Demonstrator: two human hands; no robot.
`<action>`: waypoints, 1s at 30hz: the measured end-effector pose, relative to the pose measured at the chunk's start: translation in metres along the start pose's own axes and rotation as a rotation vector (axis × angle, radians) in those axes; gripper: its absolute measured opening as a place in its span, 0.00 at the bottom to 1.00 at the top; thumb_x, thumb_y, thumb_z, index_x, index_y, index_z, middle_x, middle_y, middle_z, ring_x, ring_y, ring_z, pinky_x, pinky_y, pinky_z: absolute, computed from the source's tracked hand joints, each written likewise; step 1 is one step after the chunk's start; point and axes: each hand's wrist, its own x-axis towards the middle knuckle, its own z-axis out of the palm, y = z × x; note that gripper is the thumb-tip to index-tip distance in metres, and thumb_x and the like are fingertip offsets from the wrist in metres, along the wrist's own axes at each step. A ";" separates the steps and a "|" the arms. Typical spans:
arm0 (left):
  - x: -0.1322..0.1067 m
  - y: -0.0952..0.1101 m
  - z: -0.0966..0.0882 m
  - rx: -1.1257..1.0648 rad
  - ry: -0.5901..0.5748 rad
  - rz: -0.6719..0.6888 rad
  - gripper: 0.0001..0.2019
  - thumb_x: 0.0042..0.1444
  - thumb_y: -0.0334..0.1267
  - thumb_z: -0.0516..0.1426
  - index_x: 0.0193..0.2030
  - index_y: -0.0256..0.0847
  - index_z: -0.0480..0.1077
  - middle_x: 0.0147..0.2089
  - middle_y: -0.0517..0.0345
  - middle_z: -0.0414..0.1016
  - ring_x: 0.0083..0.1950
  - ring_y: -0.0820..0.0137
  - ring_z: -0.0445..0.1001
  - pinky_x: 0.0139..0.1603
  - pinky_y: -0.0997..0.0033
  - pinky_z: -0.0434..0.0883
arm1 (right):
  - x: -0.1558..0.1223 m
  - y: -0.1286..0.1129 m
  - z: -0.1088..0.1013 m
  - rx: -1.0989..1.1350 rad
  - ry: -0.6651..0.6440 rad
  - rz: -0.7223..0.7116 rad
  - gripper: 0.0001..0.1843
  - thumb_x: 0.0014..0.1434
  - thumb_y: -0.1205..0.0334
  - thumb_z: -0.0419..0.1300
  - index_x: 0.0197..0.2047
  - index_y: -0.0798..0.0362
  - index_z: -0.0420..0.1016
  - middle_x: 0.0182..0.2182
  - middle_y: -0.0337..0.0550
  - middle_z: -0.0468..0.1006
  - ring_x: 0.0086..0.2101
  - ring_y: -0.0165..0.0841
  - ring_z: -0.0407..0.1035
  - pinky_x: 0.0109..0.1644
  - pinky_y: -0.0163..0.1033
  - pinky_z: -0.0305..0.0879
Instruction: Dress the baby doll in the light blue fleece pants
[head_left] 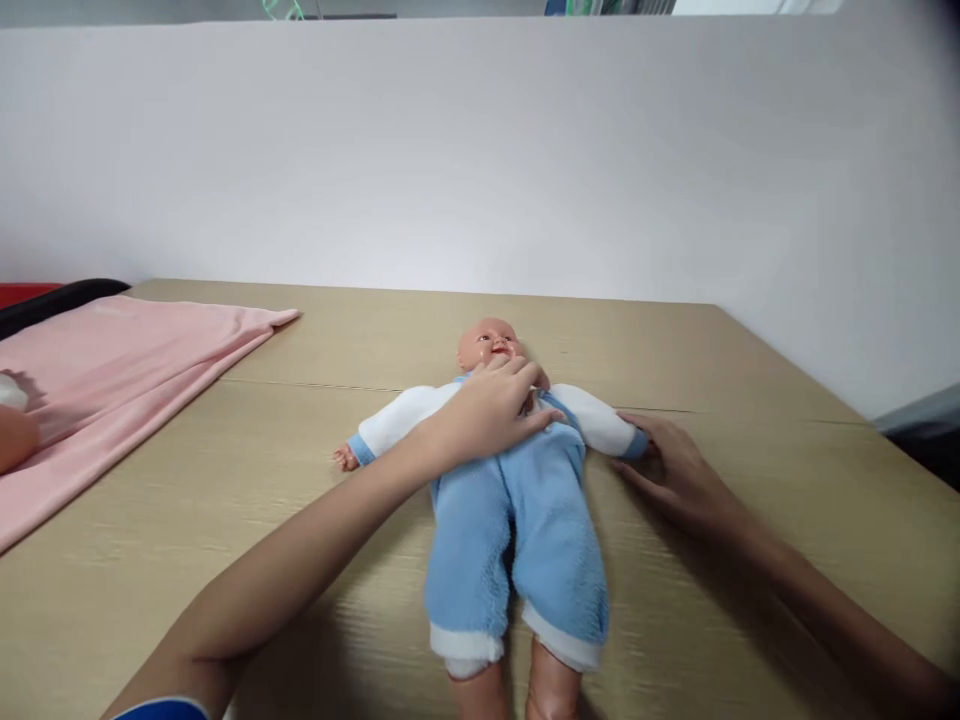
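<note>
A baby doll in a blue and white outfit lies on its back on the table, head at the far end and bare legs toward me. My left hand reaches across its chest just under the chin, fingers bent over the top of the outfit and thumb apart from them. Part of the chest is hidden beneath that hand. At the doll's right-side sleeve, my right hand has thumb and fingers around the blue cuff. The doll's hand there is mostly covered; its other hand lies bare on the table.
A pink cloth is spread on the left of the wooden table. On it, an orange and white object is cut off by the view's edge. Behind the cloth are black and red items. A white partition rises beyond the table.
</note>
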 end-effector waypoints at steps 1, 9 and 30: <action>0.013 -0.001 0.014 0.039 -0.035 0.013 0.17 0.74 0.50 0.63 0.58 0.40 0.77 0.60 0.38 0.83 0.63 0.45 0.77 0.68 0.46 0.70 | 0.001 0.000 0.001 -0.007 0.019 0.010 0.27 0.71 0.49 0.65 0.69 0.44 0.74 0.63 0.60 0.83 0.61 0.58 0.77 0.66 0.64 0.72; 0.040 -0.021 0.053 0.115 -0.079 0.080 0.13 0.76 0.49 0.61 0.51 0.41 0.79 0.49 0.43 0.87 0.52 0.51 0.79 0.56 0.55 0.71 | 0.024 -0.008 -0.013 0.202 0.173 0.159 0.27 0.56 0.43 0.76 0.52 0.47 0.78 0.47 0.52 0.88 0.43 0.48 0.84 0.49 0.52 0.81; 0.009 -0.013 0.040 -0.313 0.216 0.246 0.18 0.76 0.54 0.57 0.46 0.46 0.82 0.37 0.51 0.84 0.39 0.60 0.79 0.51 0.56 0.72 | 0.089 -0.106 -0.003 0.144 -0.037 -0.244 0.13 0.58 0.69 0.61 0.46 0.45 0.73 0.51 0.51 0.82 0.52 0.46 0.78 0.56 0.49 0.77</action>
